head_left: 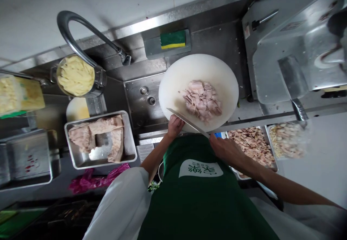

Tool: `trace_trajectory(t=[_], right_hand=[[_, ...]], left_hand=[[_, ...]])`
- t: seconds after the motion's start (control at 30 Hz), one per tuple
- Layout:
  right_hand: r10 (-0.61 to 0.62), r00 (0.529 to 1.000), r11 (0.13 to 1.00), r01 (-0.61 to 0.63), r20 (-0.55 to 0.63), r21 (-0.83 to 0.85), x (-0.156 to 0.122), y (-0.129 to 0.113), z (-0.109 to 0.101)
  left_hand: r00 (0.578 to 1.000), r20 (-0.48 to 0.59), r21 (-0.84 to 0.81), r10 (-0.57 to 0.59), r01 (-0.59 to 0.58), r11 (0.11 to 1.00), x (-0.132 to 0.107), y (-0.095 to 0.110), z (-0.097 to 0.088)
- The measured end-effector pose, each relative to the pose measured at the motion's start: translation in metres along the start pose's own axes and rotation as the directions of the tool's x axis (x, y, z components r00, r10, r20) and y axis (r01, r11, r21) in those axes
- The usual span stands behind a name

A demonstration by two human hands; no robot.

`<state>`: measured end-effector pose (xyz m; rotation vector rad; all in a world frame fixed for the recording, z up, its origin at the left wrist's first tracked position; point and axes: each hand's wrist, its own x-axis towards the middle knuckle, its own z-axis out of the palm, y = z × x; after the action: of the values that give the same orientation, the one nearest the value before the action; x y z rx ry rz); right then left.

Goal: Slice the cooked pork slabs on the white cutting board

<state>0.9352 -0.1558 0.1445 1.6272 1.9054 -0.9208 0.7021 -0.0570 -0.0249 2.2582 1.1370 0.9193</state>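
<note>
A round white cutting board [189, 70] lies on the steel counter and carries a pile of sliced pale meat [202, 99]. My right hand [223, 146] is closed on the handle of a long knife [187, 121], whose blade runs left across the board's near edge. My left hand [175, 125] grips the near rim of the board, fingers curled, just beside the blade's tip.
A steel tray [78, 162] at left holds large meat pieces [99, 137]. Trays of chopped meat [251, 142] sit at right. A faucet [81, 34], a pot of yellow strips [76, 75], a green-yellow sponge [172, 39] and a steel machine [295, 45] stand behind.
</note>
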Motion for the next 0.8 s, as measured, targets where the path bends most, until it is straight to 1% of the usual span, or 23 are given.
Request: trace_trajectory(t=[0.07,0.17,0.27,0.37,0.43,0.57,0.63,0.7,0.8], right_hand=[[0.008,0.999,1.000,-0.008,0.041,0.008,-0.002,-0.003,-0.006],[0.001,0.999,1.000,-0.002,0.042,0.015,0.007,-0.005,-0.011],[-0.020,0.999,0.999,0.019,0.036,0.029,0.012,-0.002,-0.007],[-0.008,0.998,0.999,0.006,0.054,0.038,0.019,0.000,-0.003],[-0.030,0.999,0.999,0.028,0.040,0.034,0.036,-0.008,-0.007],[-0.151,0.987,0.988,0.152,-0.062,0.019,0.091,-0.030,-0.026],[-0.154,0.983,0.988,0.156,-0.098,0.007,0.105,-0.032,-0.032],[-0.124,0.987,0.992,0.125,-0.103,-0.002,0.097,-0.026,-0.033],[-0.081,0.996,0.997,0.081,-0.042,0.015,0.055,-0.009,-0.027]], left_hand=[[1.000,0.014,-0.013,-0.027,0.027,1.000,-0.001,-0.001,0.001],[0.998,0.016,-0.047,-0.054,0.055,0.997,-0.004,-0.003,0.003],[0.997,0.003,-0.044,-0.071,0.071,0.997,-0.006,-0.003,0.005],[0.998,0.008,-0.048,-0.065,0.066,0.997,-0.007,-0.004,0.007],[0.998,-0.004,-0.044,-0.058,0.058,0.997,-0.008,-0.004,0.008],[0.998,-0.047,-0.040,-0.051,0.049,0.998,-0.008,-0.002,0.009],[0.997,-0.038,-0.043,-0.073,0.071,0.997,-0.007,-0.002,0.009],[0.996,-0.024,-0.035,-0.088,0.087,0.996,-0.007,-0.001,0.009],[0.997,-0.020,-0.036,-0.078,0.078,0.996,-0.007,-0.003,0.010]])
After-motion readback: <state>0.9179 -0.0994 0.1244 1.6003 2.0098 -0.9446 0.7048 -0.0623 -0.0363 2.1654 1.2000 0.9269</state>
